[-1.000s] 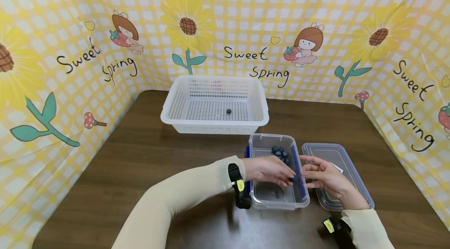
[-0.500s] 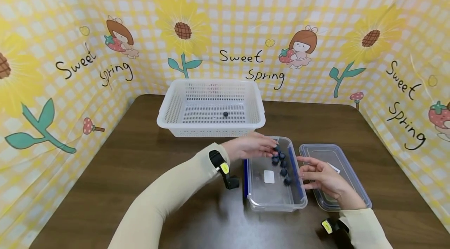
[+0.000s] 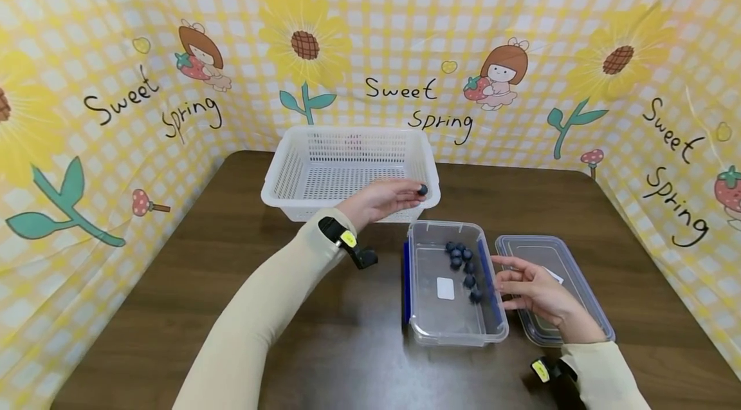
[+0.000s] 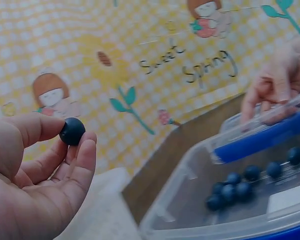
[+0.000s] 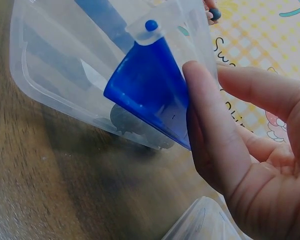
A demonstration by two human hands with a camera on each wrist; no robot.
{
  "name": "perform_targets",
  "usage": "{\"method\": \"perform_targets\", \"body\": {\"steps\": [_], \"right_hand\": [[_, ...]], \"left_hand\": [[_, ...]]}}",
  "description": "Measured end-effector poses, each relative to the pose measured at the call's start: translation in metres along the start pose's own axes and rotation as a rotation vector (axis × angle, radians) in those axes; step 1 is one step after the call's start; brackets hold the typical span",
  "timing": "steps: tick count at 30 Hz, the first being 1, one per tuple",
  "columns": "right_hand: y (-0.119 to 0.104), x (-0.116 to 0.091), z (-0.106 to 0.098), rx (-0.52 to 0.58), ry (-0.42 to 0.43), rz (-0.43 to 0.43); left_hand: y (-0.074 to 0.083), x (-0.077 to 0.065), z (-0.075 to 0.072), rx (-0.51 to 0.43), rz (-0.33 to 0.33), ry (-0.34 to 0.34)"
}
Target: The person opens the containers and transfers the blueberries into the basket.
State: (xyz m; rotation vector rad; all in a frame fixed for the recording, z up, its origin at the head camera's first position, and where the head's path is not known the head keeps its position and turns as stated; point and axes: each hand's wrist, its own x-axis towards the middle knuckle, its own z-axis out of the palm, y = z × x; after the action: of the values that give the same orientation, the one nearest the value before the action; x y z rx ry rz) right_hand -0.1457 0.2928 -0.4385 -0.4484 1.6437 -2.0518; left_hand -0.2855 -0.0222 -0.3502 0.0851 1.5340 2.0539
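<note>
Between thumb and fingertips, my left hand pinches one blueberry, held up over the near right corner of a white slotted basket. My right hand rests its fingertips against the right side of a clear plastic container, beside its blue latch. Inside the container, several blueberries lie in a loose row toward the right wall, next to a white label. The left hand and wrist cover part of the basket floor from the head camera.
A clear lid with a bluish rim lies on the dark wooden table right of the container, partly under the right hand. Yellow checked cloth walls in the table at the back and sides.
My left hand has gone from inside the container, up and leftward to the basket's corner, bringing a blueberry out. The right hand has kept its place at the container's side.
</note>
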Motion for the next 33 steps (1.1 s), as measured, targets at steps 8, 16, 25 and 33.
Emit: {"method": "perform_targets", "body": {"steps": [8, 16, 25, 33], "right_hand": [[-0.001, 0.001, -0.001, -0.004, 0.003, 0.005], [-0.001, 0.001, 0.000, 0.009, -0.007, 0.010], [-0.001, 0.001, -0.001, 0.000, 0.018, 0.024], [-0.002, 0.001, -0.001, 0.000, 0.018, 0.022]], "left_hand": [[0.028, 0.000, -0.036, -0.084, 0.072, 0.117], [0.041, 0.007, -0.080, -0.185, 0.115, 0.278], [0.047, 0.014, -0.109, -0.194, 0.112, 0.369], [0.052, 0.015, -0.123, -0.284, 0.133, 0.423]]}}
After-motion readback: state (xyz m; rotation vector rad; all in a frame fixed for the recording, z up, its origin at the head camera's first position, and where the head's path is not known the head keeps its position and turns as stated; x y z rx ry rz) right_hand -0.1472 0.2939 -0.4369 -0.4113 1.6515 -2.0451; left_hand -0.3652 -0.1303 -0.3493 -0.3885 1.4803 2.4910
